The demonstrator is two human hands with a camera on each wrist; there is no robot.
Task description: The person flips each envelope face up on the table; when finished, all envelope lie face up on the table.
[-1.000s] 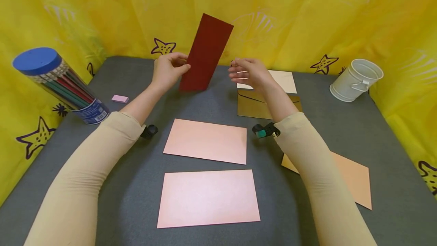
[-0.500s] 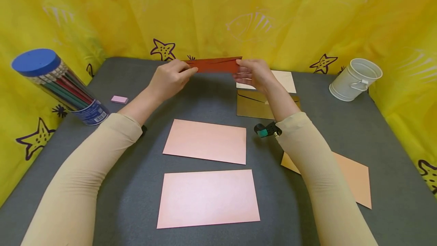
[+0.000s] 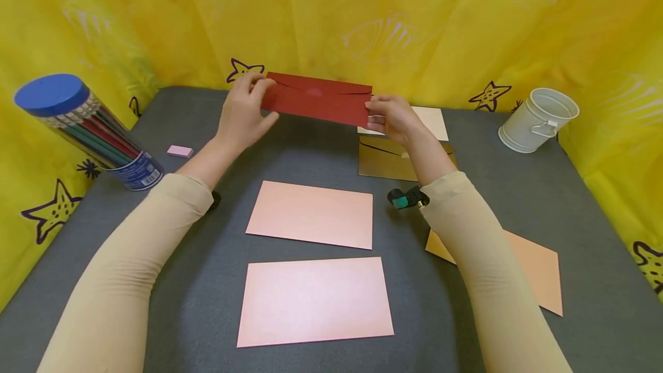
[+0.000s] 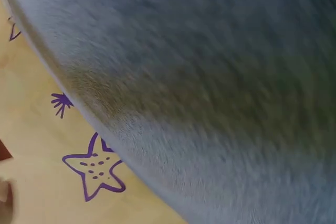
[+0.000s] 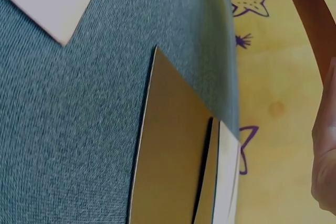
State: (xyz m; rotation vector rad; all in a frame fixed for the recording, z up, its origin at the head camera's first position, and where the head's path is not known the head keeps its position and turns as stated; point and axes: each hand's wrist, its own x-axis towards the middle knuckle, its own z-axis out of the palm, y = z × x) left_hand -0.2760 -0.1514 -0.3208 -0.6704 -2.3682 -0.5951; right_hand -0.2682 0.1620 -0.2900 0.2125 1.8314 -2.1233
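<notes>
A red envelope [image 3: 321, 102] is held up off the dark table, its flap side showing in the head view. My right hand [image 3: 396, 117] pinches its right end between thumb and fingers. At the left end is my left hand [image 3: 243, 114], fingers spread and thumb apart; the fingers overlap the envelope's edge, and whether they touch it I cannot tell. The right wrist view catches part of the right hand [image 5: 325, 145] and the red envelope's edge [image 5: 312, 19]. Only a red corner [image 4: 4, 151] and a sliver of hand show in the left wrist view.
Two pink envelopes [image 3: 311, 214] lie in front. A gold envelope [image 3: 385, 160] and a white envelope [image 3: 432, 122] lie under the right arm, a peach envelope [image 3: 533, 269] nearer. Around them stand a pencil tub [image 3: 93, 131], a pink eraser [image 3: 180, 151] and a white bucket [image 3: 538, 121].
The red envelope has turned from upright in the left hand to lengthwise, flap side showing. The right hand has taken its right end, and the left hand's fingers have spread.
</notes>
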